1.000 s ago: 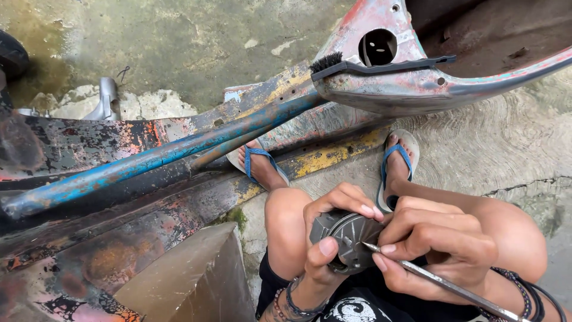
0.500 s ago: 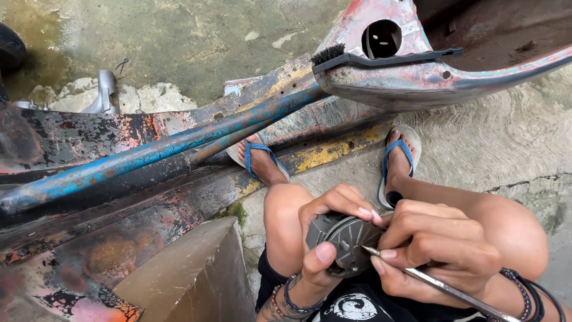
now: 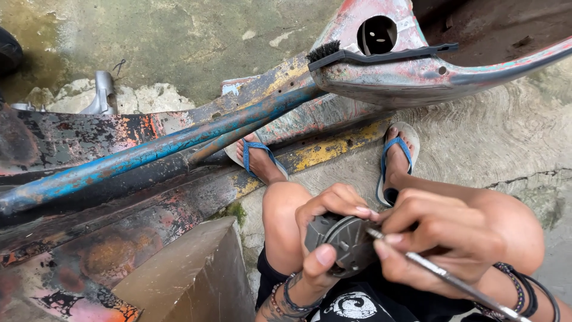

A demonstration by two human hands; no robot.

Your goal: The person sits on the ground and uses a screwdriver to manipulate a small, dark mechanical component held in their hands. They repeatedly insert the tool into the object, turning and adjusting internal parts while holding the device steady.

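Gripping a dark round metal part, the left hand was closed around its rim, thumb across the face, fingers curled over the top. Part was held in the lap, between the knees, above the black shorts. The right hand was closed on a thin metal pick, tip set against the part's face near its edge. Judgement: tip best kept shallow and levered in short strokes, part braced by the thumb so slips are avoided toward the fingers. Beyond that, blue flip-flops were planted on the concrete floor. A rusted blue-painted tube frame lay ahead, with a black-bristled brush rested on a worn body panel.
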